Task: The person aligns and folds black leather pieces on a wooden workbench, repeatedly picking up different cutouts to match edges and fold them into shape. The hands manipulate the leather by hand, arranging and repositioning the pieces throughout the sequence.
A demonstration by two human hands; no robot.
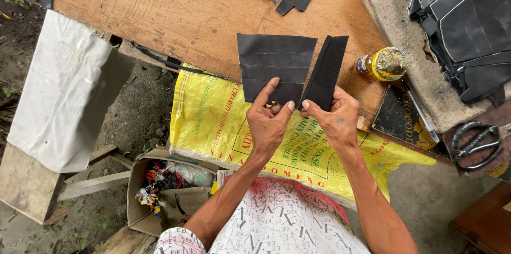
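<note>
The left hand (268, 121) pinches the lower edge of a black layered panel (274, 67), thumb pressed on its face, while the right hand (336, 118) grips the bottom of a narrower black strip (326, 70). Both pieces are held just above the near edge of the wooden desk (175, 19), their lower ends meeting between the thumbs. The step in hand looks like lining up the strip against the panel's right side; bringing the edges flush would call for a steady pinch and a small inward turn of the strip. A yellow-capped bottle (383, 64) stands just right of the strip. Scissors (476, 145) lie toward the right edge.
</note>
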